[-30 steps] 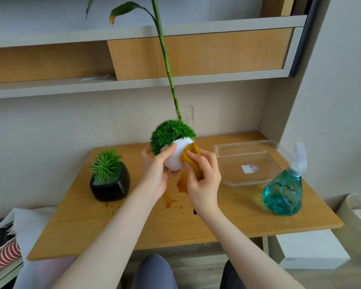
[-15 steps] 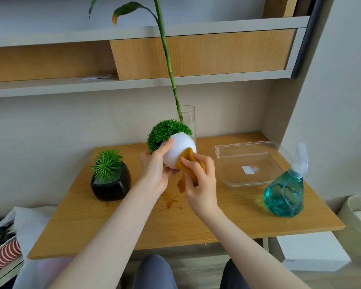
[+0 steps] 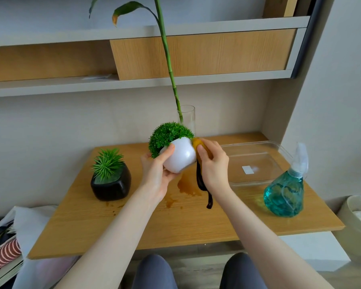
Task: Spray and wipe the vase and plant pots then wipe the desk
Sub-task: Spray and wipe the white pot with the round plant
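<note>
Wooden desk (image 3: 175, 226), wet patches (image 3: 189, 185)

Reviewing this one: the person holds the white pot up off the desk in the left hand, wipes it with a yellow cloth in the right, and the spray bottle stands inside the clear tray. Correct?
Not quite. The head view shows the spray bottle standing on the desk outside the clear tray, nearer the person. The rest holds: left hand holds the white pot up, right hand wipes with the yellow cloth.
</note>
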